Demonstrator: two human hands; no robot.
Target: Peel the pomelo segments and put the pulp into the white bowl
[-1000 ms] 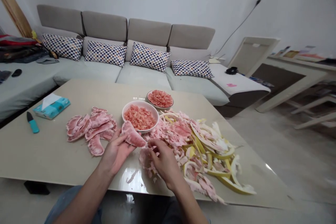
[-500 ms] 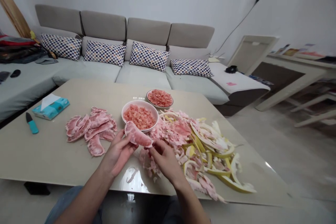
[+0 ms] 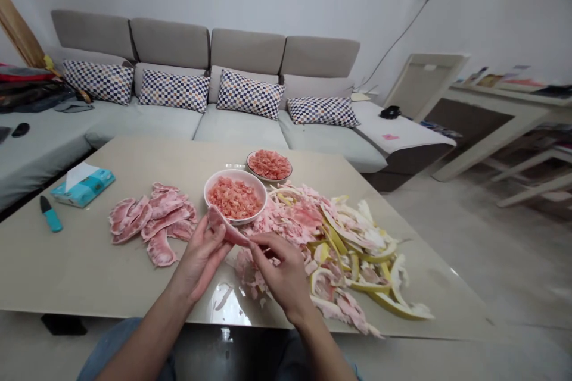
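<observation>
A pink pomelo segment (image 3: 227, 227) is held over the near edge of the table, just in front of a white bowl (image 3: 207, 195) of peeled pulp (image 3: 236, 197). My left hand (image 3: 203, 259) grips its left part, thumb on top. At its right end, the thumb and fingers of my right hand (image 3: 279, 268) pinch the tip. Unpeeled segments (image 3: 167, 214) lie in a pile on the left. To the right spreads a heap of pink membrane scraps (image 3: 297, 217) and yellow-green rind (image 3: 397, 306).
Behind the white bowl stands a dark-rimmed dish (image 3: 269, 165) of pulp. A teal-handled knife (image 3: 51, 214) and a tissue pack (image 3: 84, 186) lie at the table's left. A sofa (image 3: 241, 128) with patterned cushions runs along the far side.
The pomelo segment has been turned, so it shows its narrow edge instead of its broad side. My right hand has shifted slightly left along it. The whole view has moved a little.
</observation>
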